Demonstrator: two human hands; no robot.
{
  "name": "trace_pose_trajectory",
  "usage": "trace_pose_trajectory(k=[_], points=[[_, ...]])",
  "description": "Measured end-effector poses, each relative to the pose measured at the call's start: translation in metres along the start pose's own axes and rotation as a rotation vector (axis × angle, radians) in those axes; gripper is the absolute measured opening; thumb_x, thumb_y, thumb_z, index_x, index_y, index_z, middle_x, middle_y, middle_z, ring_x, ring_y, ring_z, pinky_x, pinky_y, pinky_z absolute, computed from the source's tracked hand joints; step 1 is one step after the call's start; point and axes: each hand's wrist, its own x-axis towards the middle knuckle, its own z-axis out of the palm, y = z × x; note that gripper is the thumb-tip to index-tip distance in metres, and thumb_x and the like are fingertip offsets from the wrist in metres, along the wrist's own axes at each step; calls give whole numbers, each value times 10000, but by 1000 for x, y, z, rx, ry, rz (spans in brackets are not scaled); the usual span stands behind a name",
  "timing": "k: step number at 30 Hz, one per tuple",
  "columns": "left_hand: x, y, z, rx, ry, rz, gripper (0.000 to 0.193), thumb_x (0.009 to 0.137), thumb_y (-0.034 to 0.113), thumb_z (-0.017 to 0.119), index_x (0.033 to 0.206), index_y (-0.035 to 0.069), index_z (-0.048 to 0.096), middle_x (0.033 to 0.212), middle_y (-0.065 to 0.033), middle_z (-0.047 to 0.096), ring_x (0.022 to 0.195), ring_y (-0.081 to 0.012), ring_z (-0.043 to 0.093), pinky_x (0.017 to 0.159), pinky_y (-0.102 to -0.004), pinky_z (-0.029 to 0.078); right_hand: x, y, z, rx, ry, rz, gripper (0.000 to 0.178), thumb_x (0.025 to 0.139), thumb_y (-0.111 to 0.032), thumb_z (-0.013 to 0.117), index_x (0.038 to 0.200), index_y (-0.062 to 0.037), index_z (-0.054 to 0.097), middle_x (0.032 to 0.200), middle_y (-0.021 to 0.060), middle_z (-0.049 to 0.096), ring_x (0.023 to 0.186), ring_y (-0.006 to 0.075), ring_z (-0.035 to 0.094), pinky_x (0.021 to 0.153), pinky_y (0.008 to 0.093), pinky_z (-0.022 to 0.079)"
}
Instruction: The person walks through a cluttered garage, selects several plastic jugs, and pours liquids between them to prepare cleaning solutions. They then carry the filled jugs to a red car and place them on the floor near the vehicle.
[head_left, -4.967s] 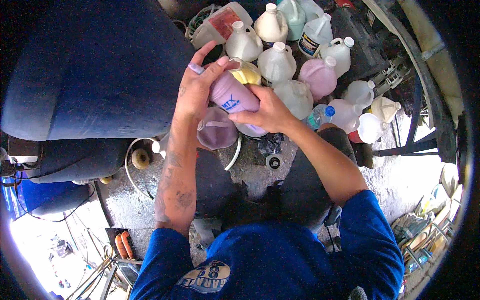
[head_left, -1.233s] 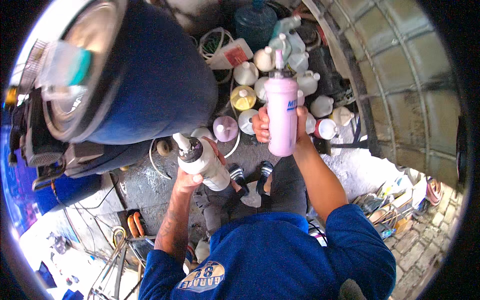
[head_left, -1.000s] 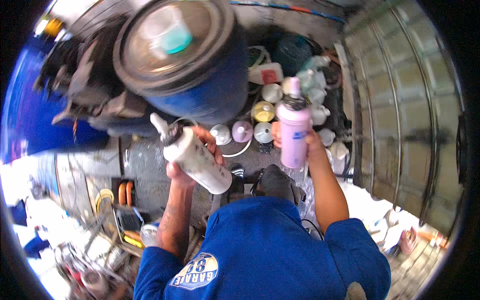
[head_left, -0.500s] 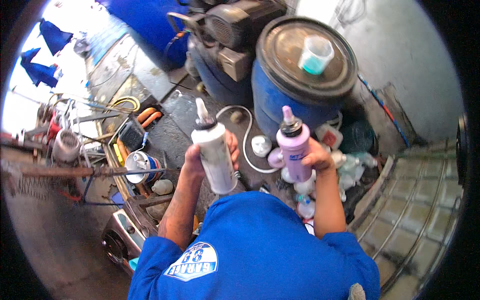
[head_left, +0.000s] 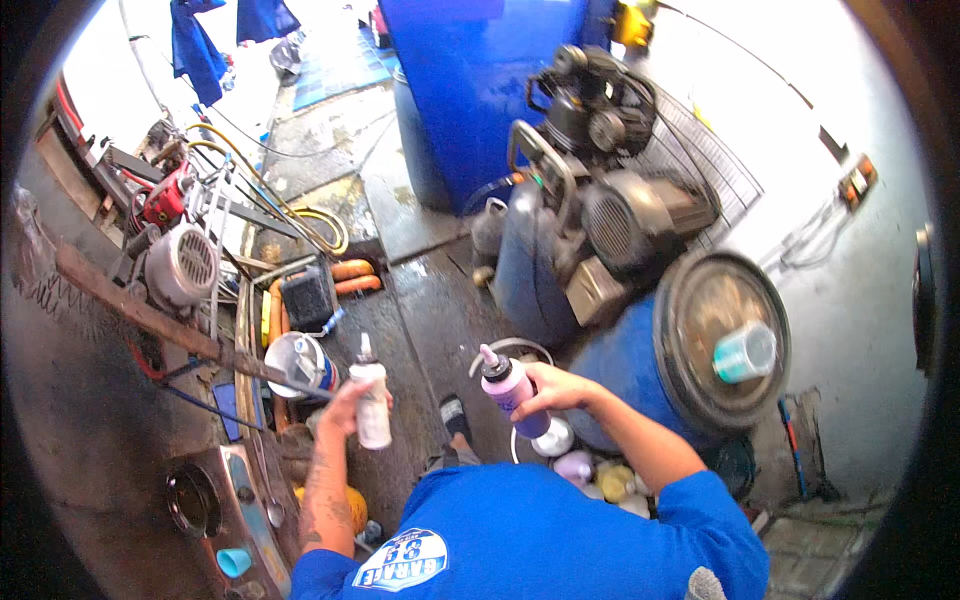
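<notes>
My left hand (head_left: 344,410) is wrapped round a white squeeze bottle (head_left: 373,412) with a dark collar and a pale pointed nozzle. In my right hand (head_left: 556,388) is a pink-purple squeeze bottle (head_left: 512,388) with a black collar and a pinkish nozzle. Both bottles are held out in front of me with their nozzles up, the purple one leaning left. They are apart from each other, above the dark wet floor. Fingers behind each bottle are partly hidden.
A blue drum (head_left: 625,385) at the right bears a clear cup (head_left: 745,353) of teal liquid. Behind it stands an air compressor (head_left: 650,215). On the left are a white bucket (head_left: 298,362), an electric motor (head_left: 183,262) and a sink (head_left: 240,500). Several jugs (head_left: 615,482) crowd the floor.
My view has swung right and upward, bringing more compressor and passage into sight. Both hands still hold their bottles, which now appear smaller and lower. My foot has come into view.
</notes>
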Motion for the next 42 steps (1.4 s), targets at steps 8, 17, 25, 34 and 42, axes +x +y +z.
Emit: trace_pose_trajectory(k=[8,17,25,34,42], points=[[73,-24,-137,340,579,43,440,721,138,848,1101,67,639,1012,-29,676,932,-149,625,855,-326,487,200,-9,-101,108,97,46,567,711,-202,848,1197,-32,610,1109,46,658,1025,149,593,950,351,472],[159,58,-189,401,740,96,451,738,233,852,1083,33,643,992,-45,690,891,-154,643,821,-310,507,395,-38,-222,436,426,38,448,735,-152,802,1120,-14,621,1028,45,674,937,151,636,881,326,494],[253,142,-336,250,938,-2,450,689,211,884,1045,29,677,1020,-53,699,924,-144,640,822,-320,509,625,-24,-392,610,648,-207,393,726,-62,668,1102,-27,559,939,49,629,854,172,632,808,336,527],[379,381,-419,396,1034,98,420,678,200,880,1012,56,670,933,-37,696,819,-143,642,741,-312,513,838,-88,-493,396,548,-134,446,691,-101,721,1108,-18,588,998,47,643,906,156,613,853,319,491],[585,550,-580,183,994,102,420,725,166,857,1069,44,649,966,-42,688,841,-159,636,767,-337,507,1019,-100,-596,489,500,-17,394,757,-143,753,1101,-33,598,950,38,631,835,132,609,771,300,509]])
